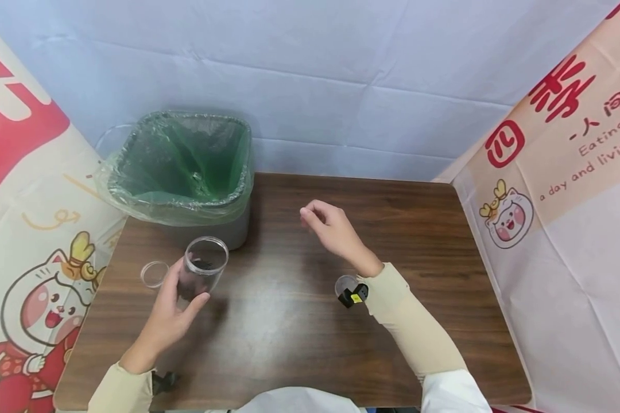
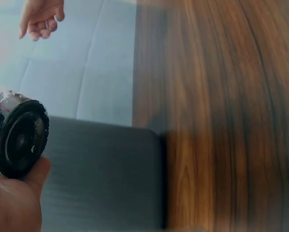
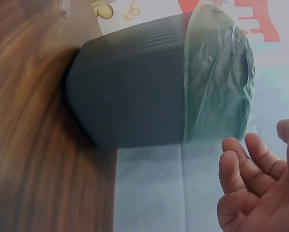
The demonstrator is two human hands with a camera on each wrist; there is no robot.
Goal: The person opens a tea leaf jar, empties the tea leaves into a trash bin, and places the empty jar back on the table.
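Observation:
In the head view my left hand [image 1: 166, 312] grips a clear plastic jar [image 1: 200, 280] at the table's left side. The jar's mouth is uncovered and tilts up, and dark matter lies in its lower part. The left wrist view shows the jar's dark round base [image 2: 25, 137]. My right hand [image 1: 337, 230] hovers over the middle of the table with its fingers loosely curled and nothing in them. In the right wrist view the same hand [image 3: 260, 186] appears with bent, empty fingers. A clear round lid [image 1: 154, 275] lies left of the jar.
A grey bin [image 1: 240, 226] with a green translucent liner [image 1: 186, 213] stands at the table's back left, just behind the jar. A small clear disc [image 1: 345, 282] lies under my right wrist, partly covered by the wrist camera. Cloth walls [image 1: 341, 103] enclose the wooden table [image 1: 268, 344].

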